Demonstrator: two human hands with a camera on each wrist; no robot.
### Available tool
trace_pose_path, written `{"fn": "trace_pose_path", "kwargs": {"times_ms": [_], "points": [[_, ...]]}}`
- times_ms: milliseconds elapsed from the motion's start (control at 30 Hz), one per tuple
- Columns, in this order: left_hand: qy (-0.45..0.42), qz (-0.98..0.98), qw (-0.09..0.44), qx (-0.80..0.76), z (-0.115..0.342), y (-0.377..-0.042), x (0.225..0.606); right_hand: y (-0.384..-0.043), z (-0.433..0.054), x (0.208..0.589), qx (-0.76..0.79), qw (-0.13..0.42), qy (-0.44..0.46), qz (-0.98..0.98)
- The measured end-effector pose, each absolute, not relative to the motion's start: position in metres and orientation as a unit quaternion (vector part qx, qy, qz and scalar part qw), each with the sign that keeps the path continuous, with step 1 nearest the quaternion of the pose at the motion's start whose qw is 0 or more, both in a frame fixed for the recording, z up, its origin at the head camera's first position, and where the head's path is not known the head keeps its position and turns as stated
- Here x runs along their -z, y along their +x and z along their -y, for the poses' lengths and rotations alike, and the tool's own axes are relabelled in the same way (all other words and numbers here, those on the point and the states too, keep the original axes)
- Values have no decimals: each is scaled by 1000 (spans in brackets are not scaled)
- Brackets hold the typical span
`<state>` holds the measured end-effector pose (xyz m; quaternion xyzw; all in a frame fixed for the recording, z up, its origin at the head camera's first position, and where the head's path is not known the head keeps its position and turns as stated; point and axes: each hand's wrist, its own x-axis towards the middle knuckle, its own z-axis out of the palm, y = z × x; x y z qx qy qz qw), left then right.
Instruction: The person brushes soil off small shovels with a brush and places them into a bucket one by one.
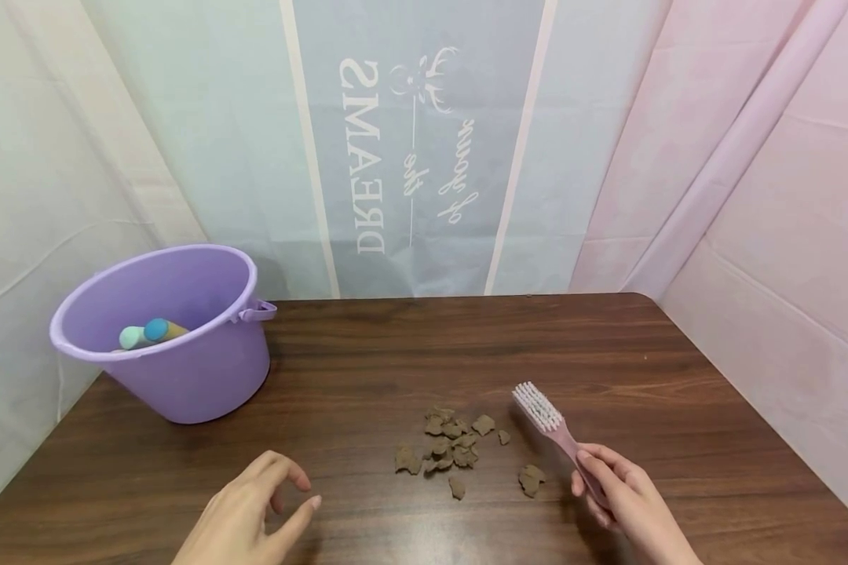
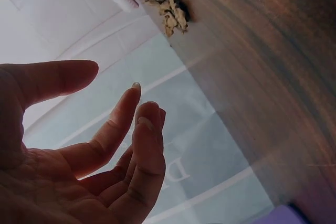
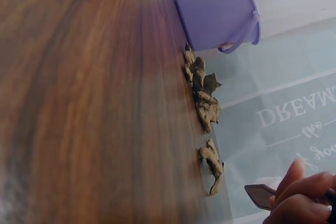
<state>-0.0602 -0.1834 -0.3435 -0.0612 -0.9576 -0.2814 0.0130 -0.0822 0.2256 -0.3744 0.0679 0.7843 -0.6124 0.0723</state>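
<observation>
My right hand (image 1: 632, 498) grips a pink scrubbing brush (image 1: 572, 449) by its handle, held to the right of the brown clumps. Its white bristles (image 1: 537, 406) face up toward the head camera. In the right wrist view the handle's end (image 3: 260, 195) sticks out past the curled fingers. Several dry, flaky brown pieces (image 1: 441, 451) lie in a loose pile on the table, with one piece (image 1: 531, 480) apart near the brush. Left of the pile hovers my left hand (image 1: 250, 506), fingers loosely bent and nothing between them; the left wrist view shows the thumb (image 2: 63, 77) spread from the fingers.
A purple bucket (image 1: 212, 377) stands at the table's left, holding items with a mint end (image 1: 133, 337) and a blue end (image 1: 157, 329). The dark wooden table (image 1: 367, 353) meets a printed curtain (image 1: 424, 267) behind and pale cloth (image 1: 784, 235) on the right.
</observation>
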Motion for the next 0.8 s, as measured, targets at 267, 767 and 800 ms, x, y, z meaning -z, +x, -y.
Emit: {"fn": "trace_pose_path", "kwargs": {"times_ms": [267,767,800], "points": [[-77,958,-21,275,190,-60,354,-85,-237,379,615,117,42,-779],[-78,957,-19,278,191,-59,357,-86,-239,382,608,176,73,-771],[-78,957,-20,278,191,-59,357,-86,-239,383,606,176,70,-773]]}}
